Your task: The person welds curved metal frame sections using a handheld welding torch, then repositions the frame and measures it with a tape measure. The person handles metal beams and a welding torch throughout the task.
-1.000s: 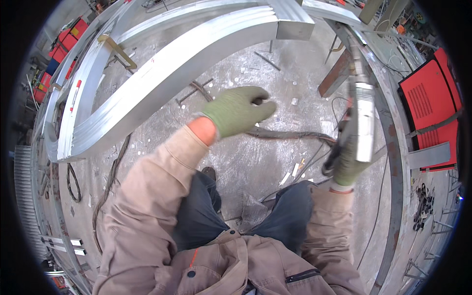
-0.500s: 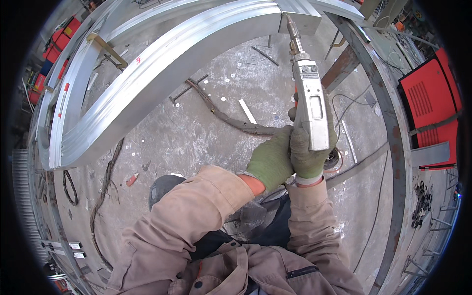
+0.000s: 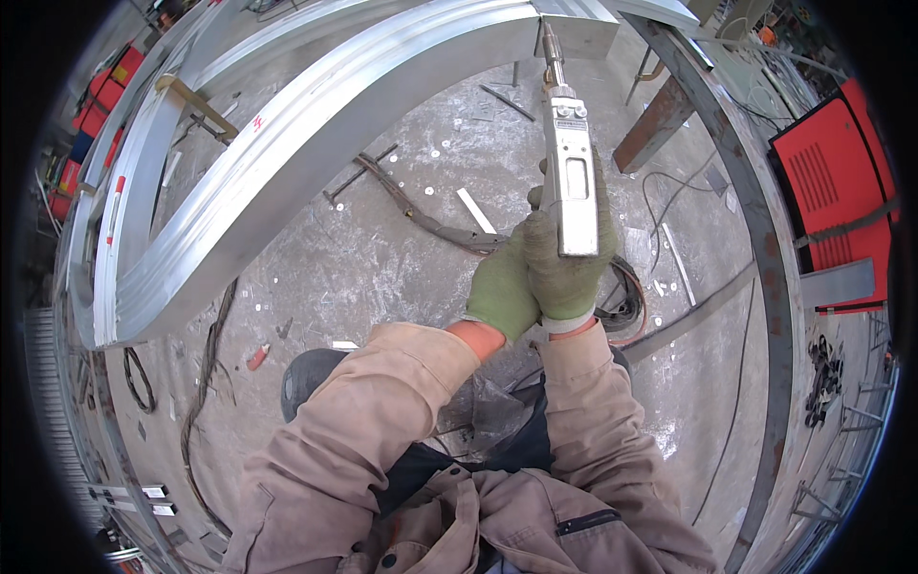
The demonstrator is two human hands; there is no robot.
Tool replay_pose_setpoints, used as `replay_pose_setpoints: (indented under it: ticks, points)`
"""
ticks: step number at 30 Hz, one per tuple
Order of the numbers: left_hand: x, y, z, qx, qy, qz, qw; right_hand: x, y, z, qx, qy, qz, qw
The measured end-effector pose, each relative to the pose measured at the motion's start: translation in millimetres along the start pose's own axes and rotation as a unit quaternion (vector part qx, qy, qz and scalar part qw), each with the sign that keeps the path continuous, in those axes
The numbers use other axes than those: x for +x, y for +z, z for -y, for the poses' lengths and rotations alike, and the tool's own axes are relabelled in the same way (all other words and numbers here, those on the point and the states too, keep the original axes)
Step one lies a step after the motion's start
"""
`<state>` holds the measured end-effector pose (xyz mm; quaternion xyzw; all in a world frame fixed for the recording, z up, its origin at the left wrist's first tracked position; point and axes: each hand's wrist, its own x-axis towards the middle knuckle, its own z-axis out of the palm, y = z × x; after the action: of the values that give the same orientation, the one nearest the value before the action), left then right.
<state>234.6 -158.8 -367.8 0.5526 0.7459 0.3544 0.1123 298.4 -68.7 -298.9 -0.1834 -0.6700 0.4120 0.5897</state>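
Observation:
My right hand [image 3: 566, 277], in a green work glove, is closed around the grip of a silver welding gun [image 3: 578, 220]. My left hand [image 3: 504, 290], gloved alike, is closed and pressed against the right hand at the gun's grip; its fingertips are hidden. The gun points away from me. Its narrow nozzle [image 3: 552, 59] reaches up to a joint in a shiny aluminium frame [image 3: 335, 120]; whether the tip touches the metal I cannot tell. A thick sheathed cable [image 3: 445, 230] runs across the floor and disappears behind my left hand.
A brown-stained steel beam [image 3: 765, 258] runs down the right, beside a red machine [image 3: 820, 163]. A clamp [image 3: 196, 103] grips the frame at the far left. Coiled hose [image 3: 626, 304] lies right of my hands. Scraps and a red-tipped piece [image 3: 258, 357] lie on the concrete floor.
Both hands and the gun's rear have shifted left and slightly away from me, and the gun's angle has changed a little. Its nozzle stays near the frame joint. The whole view has shifted slightly.

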Motion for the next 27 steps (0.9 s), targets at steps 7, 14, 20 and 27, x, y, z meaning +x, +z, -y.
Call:
replay_pose_setpoints:
  ticks: [7,14,20,27]
  points:
    - [10,-13,3,0.035,-0.003,0.06,0.998,2,6,-1,0.007,0.024,0.003,1.0]
    - [12,-6,15,0.032,-0.02,0.039,0.999,3,15,-5,-0.009,0.005,0.004,1.0]
    - [18,-14,16,0.045,0.022,0.035,0.998,5,17,-12,-0.042,-0.018,-0.001,0.999]
    - [22,-26,24,0.082,0.045,0.088,0.992,1,25,-13,-0.064,0.015,-0.014,0.998]
